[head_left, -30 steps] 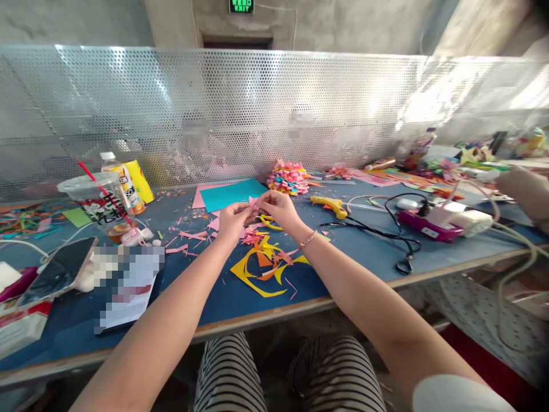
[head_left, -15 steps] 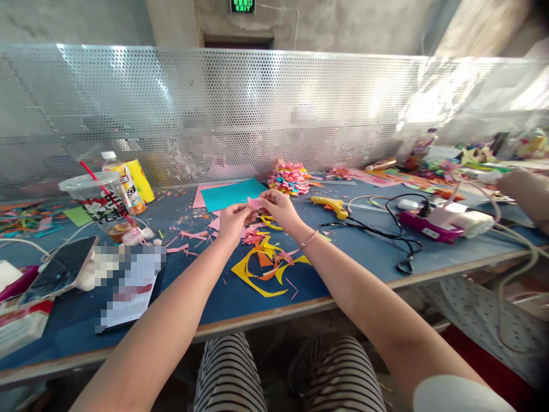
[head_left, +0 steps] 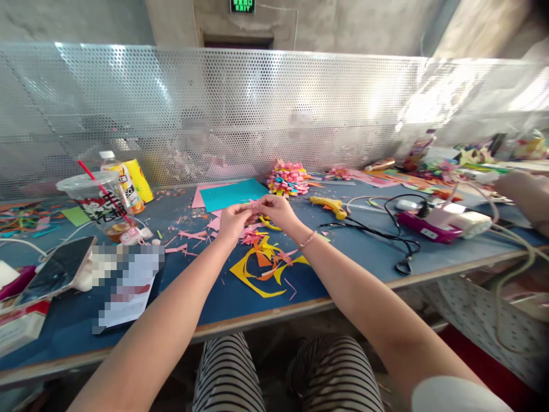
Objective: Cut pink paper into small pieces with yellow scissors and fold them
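Observation:
Between my two hands is a small pink paper piece (head_left: 254,203), partly covered by fingers. My left hand (head_left: 235,220) pinches it from the left, and my right hand (head_left: 277,210) grips it from the right, fingertips nearly touching. Just beyond them lies a teal paper sheet (head_left: 231,193) over a pink one. A ball of pink, yellow and blue paper loops (head_left: 288,178) stands behind my right hand. Below my hands are yellow paper offcuts (head_left: 244,273) and pink paper scraps (head_left: 253,234).
A yellow glue gun (head_left: 329,206) lies right of my hands, near black cables and a purple power strip (head_left: 429,226). At left are a plastic cup (head_left: 100,200) with a red straw, a bottle (head_left: 136,200) and phones (head_left: 60,269). Another person's hand (head_left: 521,189) shows at far right.
The pink paper has turned slightly between my fingers and now shows less of itself. My right fingers have shifted a little left over it.

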A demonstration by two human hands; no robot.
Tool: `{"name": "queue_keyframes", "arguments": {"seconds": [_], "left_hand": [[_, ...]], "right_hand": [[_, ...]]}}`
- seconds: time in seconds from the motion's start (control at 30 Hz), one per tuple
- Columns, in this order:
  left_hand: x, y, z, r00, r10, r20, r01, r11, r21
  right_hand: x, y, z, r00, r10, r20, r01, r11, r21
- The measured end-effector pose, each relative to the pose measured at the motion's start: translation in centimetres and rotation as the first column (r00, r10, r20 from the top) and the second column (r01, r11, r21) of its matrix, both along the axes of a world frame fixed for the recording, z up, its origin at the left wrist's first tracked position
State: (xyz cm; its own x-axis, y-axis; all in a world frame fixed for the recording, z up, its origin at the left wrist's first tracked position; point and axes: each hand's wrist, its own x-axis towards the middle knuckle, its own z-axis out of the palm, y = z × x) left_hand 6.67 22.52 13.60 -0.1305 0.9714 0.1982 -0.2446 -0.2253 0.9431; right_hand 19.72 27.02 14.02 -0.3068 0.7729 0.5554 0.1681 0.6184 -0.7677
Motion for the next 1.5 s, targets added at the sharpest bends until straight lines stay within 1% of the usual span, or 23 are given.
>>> {"name": "queue_keyframes", "arguments": {"seconds": [0.23,0.33,0.4,0.5,0.57,0.6,0.67,0.73,0.77,0.83,0.9,0.93,1.03,1.13,1.23,1.33,1.5], "left_hand": [[-0.3,0.4,-0.3,0.997,-0.069,-0.023,0.069,0.997,0.028],[-0.3,0.4,-0.2,0.996,-0.077,-0.042,0.078,0.997,0.029],[-0.4,0.3,-0.1,0.996,-0.073,-0.046,0.074,0.997,0.027],[-0.4,0.4,-0.1,0.998,-0.053,-0.046,0.055,0.998,0.042],[-0.4,0.6,-0.3,0.999,-0.026,-0.035,0.028,0.997,0.065],[-0.4,0.7,-0.4,1.0,-0.007,-0.02,0.008,0.998,0.067],[-0.4,0.7,-0.4,0.999,0.022,0.025,-0.022,1.0,0.016],[-0.3,0.7,-0.2,0.996,0.009,0.09,-0.003,0.998,-0.064],[-0.2,0.6,-0.1,0.992,-0.011,0.125,0.022,0.996,-0.089],[-0.2,0.5,0.0,0.985,-0.036,0.167,0.051,0.995,-0.084],[-0.3,0.5,-0.1,0.987,-0.002,0.164,0.01,0.999,-0.047],[-0.4,0.6,-0.2,0.988,0.028,0.151,-0.024,0.999,-0.034],[-0.6,0.9,-0.6,0.989,0.09,0.121,-0.088,0.996,-0.02],[-0.7,1.2,-0.9,0.988,0.114,0.105,-0.113,0.993,-0.018],[-0.8,1.3,-1.1,0.992,0.113,0.062,-0.113,0.994,0.008],[-0.8,1.3,-1.0,0.995,0.099,0.006,-0.099,0.995,0.012],[-0.7,1.3,-1.0,0.997,0.072,-0.011,-0.072,0.997,-0.002]], "right_hand": [[0.1,0.3,-0.3,0.995,0.091,-0.051,-0.096,0.991,-0.092],[0.1,0.5,-0.3,0.993,0.093,-0.076,-0.103,0.985,-0.139],[0.1,0.5,-0.3,0.994,0.082,-0.067,-0.09,0.987,-0.134],[0.0,0.3,-0.2,0.992,0.122,-0.037,-0.125,0.987,-0.098],[0.0,0.0,0.0,0.993,0.119,-0.015,-0.12,0.991,-0.062],[0.0,-0.1,0.1,0.996,0.089,0.0,-0.089,0.996,-0.031],[0.1,-0.3,0.2,0.999,-0.013,0.037,0.011,0.998,0.069],[0.1,-0.4,0.1,0.994,-0.09,0.065,0.075,0.977,0.201],[0.1,-0.4,0.0,0.992,-0.101,0.076,0.078,0.961,0.266],[0.1,-0.4,-0.2,0.991,-0.083,0.108,0.038,0.931,0.363],[0.1,-0.3,-0.5,0.987,-0.048,0.151,-0.017,0.915,0.403],[0.0,-0.3,-0.6,0.985,-0.034,0.169,-0.037,0.915,0.401],[0.0,0.0,-0.9,0.986,0.014,0.166,-0.068,0.944,0.322],[-0.1,0.4,-1.1,0.997,0.041,0.062,-0.049,0.99,0.13],[-0.2,0.9,-1.3,0.995,0.096,-0.006,-0.097,0.994,-0.053],[-0.2,1.2,-1.4,0.987,0.158,0.0,-0.157,0.981,-0.11],[-0.1,0.8,-1.0,0.994,0.108,-0.014,-0.108,0.986,-0.13]]}}
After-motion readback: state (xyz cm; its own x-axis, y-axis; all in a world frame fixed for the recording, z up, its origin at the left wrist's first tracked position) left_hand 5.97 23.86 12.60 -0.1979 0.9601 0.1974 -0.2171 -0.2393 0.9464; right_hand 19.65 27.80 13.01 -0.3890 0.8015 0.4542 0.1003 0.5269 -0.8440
